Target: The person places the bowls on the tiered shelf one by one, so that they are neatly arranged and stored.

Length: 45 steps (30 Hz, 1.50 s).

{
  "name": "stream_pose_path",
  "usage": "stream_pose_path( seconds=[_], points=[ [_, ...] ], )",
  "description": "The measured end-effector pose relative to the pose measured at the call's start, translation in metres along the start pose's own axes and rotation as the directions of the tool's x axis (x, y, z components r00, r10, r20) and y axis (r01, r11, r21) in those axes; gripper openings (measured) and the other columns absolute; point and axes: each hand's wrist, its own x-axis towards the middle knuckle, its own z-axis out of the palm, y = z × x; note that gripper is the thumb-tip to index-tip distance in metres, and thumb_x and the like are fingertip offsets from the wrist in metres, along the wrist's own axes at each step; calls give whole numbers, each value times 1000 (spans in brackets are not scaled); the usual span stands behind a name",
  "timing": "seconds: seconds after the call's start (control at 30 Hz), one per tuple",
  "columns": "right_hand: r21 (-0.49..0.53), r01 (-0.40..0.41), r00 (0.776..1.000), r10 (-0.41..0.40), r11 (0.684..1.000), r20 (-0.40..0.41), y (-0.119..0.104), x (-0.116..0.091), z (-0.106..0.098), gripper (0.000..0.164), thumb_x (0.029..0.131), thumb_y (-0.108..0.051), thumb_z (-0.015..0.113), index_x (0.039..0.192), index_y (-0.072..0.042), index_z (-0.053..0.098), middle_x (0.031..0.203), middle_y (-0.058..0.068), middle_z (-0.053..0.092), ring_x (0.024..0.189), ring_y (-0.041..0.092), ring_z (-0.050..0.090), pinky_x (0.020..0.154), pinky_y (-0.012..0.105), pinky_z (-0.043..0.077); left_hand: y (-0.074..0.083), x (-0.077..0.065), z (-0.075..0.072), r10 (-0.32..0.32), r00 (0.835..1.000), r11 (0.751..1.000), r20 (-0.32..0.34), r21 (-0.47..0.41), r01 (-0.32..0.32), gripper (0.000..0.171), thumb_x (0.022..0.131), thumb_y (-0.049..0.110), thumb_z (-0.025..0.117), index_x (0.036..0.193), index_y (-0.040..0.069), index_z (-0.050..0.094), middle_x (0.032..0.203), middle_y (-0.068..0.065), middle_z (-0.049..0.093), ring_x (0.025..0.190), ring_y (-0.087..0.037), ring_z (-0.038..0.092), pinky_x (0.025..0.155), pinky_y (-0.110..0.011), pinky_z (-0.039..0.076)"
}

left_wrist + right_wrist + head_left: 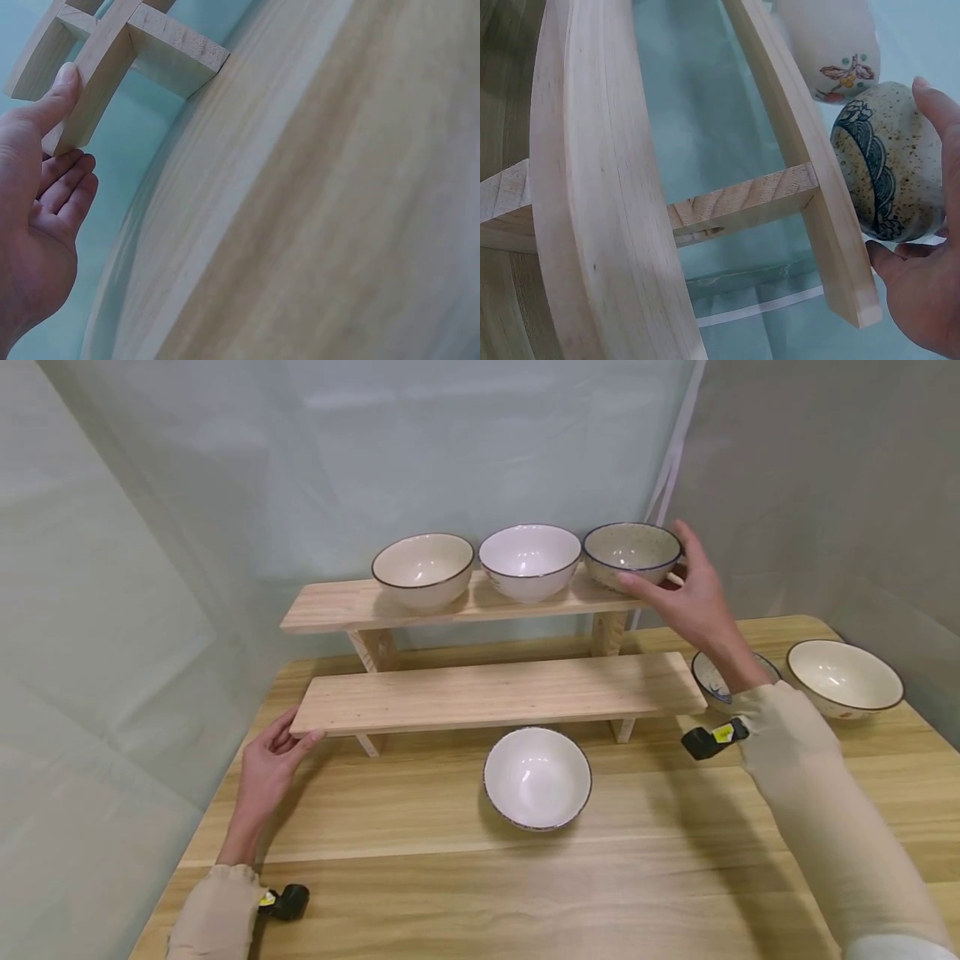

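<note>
A two-tier wooden display rack (495,693) stands on the table. My left hand (268,768) pinches the left end of its lower board, thumb on top and fingers beneath, as the left wrist view shows. At the right end of the upper board, my right hand (693,597) grips a speckled bowl (633,547) with a blue rim. In the right wrist view that bowl (889,161) shows a dark blue floral pattern on its side. Left of it on the same board sit a white bowl (530,560) and a cream bowl (423,572), both brown-rimmed.
A white bowl (537,779) with a dark rim stands on the table (420,885) in front of the rack. To the right are a cream bowl (846,677) and a blue-patterned bowl (708,677), partly hidden by my right wrist. Pale curtains (480,452) hang behind.
</note>
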Motion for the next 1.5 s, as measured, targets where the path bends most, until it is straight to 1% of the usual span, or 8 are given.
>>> stream_pose_path(
  seconds=[0.3,0.63,0.77,0.93,1.1,1.17,1.33,1.5],
  points=[
    [93,95,995,-91,991,-41,2,-24,-9,92,97,-21,73,167,-17,13,166,18,23,150,34,31,118,44,34,1,0,-1,-3,1000,1000,-5,7,3,68,101,21,72,156,-4,40,148,-33,48,112,8,58,86,-9,49],
    [40,140,990,-140,989,-16,9,-61,-14,86,99,-13,71,167,-15,17,164,18,29,148,36,33,117,44,36,1,0,-1,4,1000,1000,1,2,-4,68,101,20,72,156,-4,40,148,-32,48,114,6,58,87,-9,49],
    [8,157,988,-157,988,-5,11,-76,-10,84,97,-9,73,165,-11,23,162,18,34,146,35,38,114,36,41,1,0,0,11,1000,1000,5,0,-11,68,101,20,72,156,-3,40,148,-32,48,114,6,58,87,-9,49],
    [20,258,966,-258,966,-2,19,-94,2,79,93,4,74,160,-4,33,154,21,44,139,28,47,105,22,46,2,0,0,18,1000,1000,0,9,-18,67,101,20,72,156,-4,41,147,-33,49,115,5,58,87,-9,49],
    [42,344,937,-346,938,44,29,-112,13,84,85,18,74,158,-5,39,150,18,48,135,16,50,103,21,47,3,0,0,19,1000,1000,-2,-2,-19,67,101,18,72,155,-6,40,147,-35,47,114,5,59,87,-10,49],
    [32,371,926,-373,928,62,32,-119,17,86,82,21,75,157,-4,40,150,17,49,136,18,50,103,22,48,3,0,0,19,1000,1000,-2,-4,-19,67,101,18,72,155,-6,40,147,-35,47,113,6,59,86,-10,50],
    [70,398,910,-403,915,99,40,-135,24,92,76,26,77,156,-1,42,148,18,51,134,20,53,101,25,50,3,0,1,17,1000,1000,-7,-7,-17,67,100,18,73,155,-5,42,146,-34,48,111,7,59,86,-10,50],
    [95,383,908,-394,919,145,50,-148,32,88,76,22,79,154,1,43,146,27,51,132,20,55,102,26,50,3,-1,0,12,1000,1000,-15,2,-12,67,100,18,73,154,-5,43,145,-33,50,108,9,60,85,-10,50]
  ],
)
